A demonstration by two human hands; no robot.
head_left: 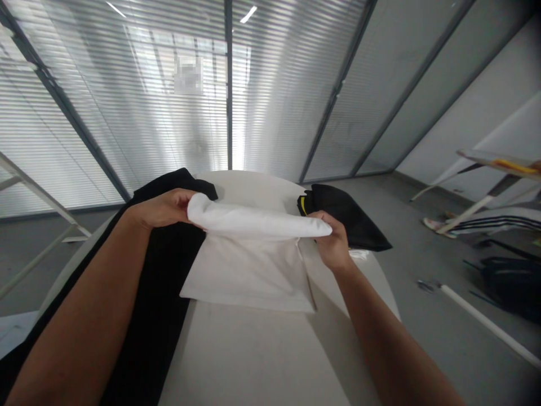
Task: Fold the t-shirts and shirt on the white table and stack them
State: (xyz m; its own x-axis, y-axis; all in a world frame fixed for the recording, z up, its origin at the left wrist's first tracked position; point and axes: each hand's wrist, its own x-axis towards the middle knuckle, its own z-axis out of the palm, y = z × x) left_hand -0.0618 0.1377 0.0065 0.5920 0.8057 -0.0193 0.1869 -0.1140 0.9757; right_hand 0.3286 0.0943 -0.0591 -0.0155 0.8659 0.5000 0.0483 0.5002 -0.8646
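Observation:
A white cloth garment (249,270) lies flat on the white table (253,355), and its upper part is lifted and rolled over into a long fold (253,220). My left hand (163,210) grips the left end of this fold, and my right hand (332,239) pinches its right end. Under my left forearm, a black garment (169,270) stretches along the table. Beyond my right hand lies a black cloth with yellow trim (344,217).
Glass partitions with blinds (228,96) stand behind the table. To the right, a black bag (511,287), a white tube (486,321) and a striped garment (494,220) lie on the grey floor (422,338). A white stand (486,186) is at far right.

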